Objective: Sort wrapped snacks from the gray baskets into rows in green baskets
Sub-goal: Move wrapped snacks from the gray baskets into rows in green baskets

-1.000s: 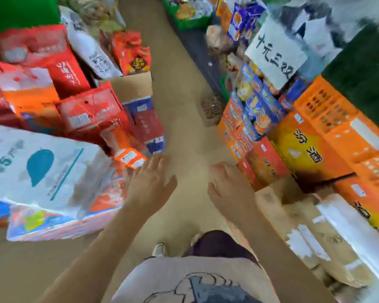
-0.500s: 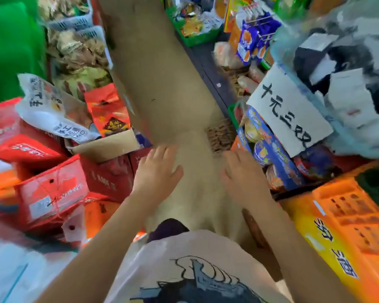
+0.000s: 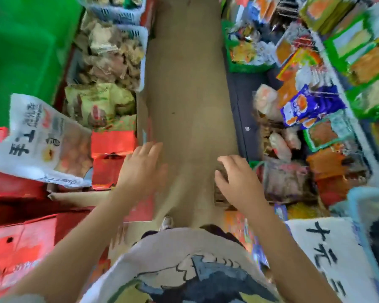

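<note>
While both hands hang over the aisle floor (image 3: pixel 188 88) with nothing in them, I log the left hand (image 3: pixel 143 166) as flat, fingers straight and loosely spread, and the right hand (image 3: pixel 239 180) as palm down with fingers relaxed and slightly bent, touching nothing I can make out; wrapped snacks sit ahead of the left hand in a gray basket (image 3: pixel 140 60), well apart from it, basket's long axis running away from me along the aisle edge; a second gray basket (image 3: pixel 118 14) lies further ahead on that side; a green basket (image 3: pixel 247 66) holding packets lies ahead of the right hand, also well apart; I judge the left hand nearer the gray baskets and the right nearer the green one, so pick left, place right looks likely; frame is motion-blurred, individual wrappers can't be told apart; open room is the bare floor strip between the hands, running straight ahead; red boxes (image 3: pixel 112 158) crowd just beside the left hand, a white printed bag (image 3: pixel 42 141) beyond them; mixed packets are stacked just beside the right hand; risk, as I judge it, is brushing those stacks on the reach.
</note>
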The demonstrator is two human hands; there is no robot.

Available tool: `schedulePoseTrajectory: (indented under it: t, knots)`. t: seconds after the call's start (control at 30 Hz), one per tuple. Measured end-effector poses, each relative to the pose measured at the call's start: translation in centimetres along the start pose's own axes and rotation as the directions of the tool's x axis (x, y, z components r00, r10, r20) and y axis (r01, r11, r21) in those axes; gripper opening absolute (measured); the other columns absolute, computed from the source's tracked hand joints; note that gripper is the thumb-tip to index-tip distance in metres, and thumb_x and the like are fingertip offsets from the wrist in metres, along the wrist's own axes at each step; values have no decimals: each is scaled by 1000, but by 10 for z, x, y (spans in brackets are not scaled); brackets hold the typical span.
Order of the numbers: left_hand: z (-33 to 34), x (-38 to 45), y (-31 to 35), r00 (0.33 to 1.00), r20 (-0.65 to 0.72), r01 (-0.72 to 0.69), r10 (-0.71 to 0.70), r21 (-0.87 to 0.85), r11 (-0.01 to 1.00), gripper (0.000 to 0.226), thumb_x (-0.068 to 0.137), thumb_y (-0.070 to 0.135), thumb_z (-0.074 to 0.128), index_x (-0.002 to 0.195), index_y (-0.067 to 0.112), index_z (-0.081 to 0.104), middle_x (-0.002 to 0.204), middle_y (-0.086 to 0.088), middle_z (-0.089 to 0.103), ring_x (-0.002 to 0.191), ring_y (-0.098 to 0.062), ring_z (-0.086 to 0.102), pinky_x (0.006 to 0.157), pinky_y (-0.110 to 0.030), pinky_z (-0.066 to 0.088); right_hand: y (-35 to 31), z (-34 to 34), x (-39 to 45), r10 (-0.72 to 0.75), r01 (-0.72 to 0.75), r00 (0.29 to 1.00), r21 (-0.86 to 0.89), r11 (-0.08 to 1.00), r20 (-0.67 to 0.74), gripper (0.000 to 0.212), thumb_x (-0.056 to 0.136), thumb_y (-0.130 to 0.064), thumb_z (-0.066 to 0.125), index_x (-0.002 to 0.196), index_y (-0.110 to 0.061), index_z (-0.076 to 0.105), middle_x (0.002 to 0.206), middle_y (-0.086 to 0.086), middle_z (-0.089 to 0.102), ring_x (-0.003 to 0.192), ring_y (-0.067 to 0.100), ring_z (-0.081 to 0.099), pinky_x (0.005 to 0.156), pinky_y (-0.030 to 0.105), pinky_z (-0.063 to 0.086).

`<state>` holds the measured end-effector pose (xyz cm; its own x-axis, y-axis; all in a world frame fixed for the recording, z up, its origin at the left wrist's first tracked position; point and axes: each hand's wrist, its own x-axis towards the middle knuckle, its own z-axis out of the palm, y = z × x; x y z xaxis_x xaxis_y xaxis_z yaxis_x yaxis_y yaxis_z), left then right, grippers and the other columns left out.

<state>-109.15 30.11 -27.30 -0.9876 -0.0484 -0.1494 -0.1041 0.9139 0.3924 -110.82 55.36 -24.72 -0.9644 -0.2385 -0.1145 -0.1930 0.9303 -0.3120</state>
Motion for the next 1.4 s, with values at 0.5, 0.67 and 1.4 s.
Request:
schedulePoseTrajectory:
  t: [0.5,0.67,1.4]
  knots:
    - [-46,246,-44,807,-107,581,-580,-27,813,54,100,41,47,150,23,36,150,-4,43,134,-28,44,103,-46,43,13,-38,413,-336,331,916,57,942,219,34,102,-28,50,133,-15,55,132,4,51,120,24,49,88,34,39]
    - [-73,321,-39,712,-188,678,-677,-71,732,58,100,39,49,153,20,35,154,-4,39,141,-27,37,108,-47,41,-13,-38,532,-511,511,803,87,855,308,30,99,-22,55,126,-9,59,125,10,54,120,28,45,94,37,38]
    - [-94,562,-246,577,-47,783,-816,-254,568,87,90,55,62,157,20,18,163,-4,24,147,-28,27,116,-47,29,-263,66,834,-512,620,484,135,773,710,35,104,-34,46,136,-21,51,127,-2,54,116,19,54,91,39,50]
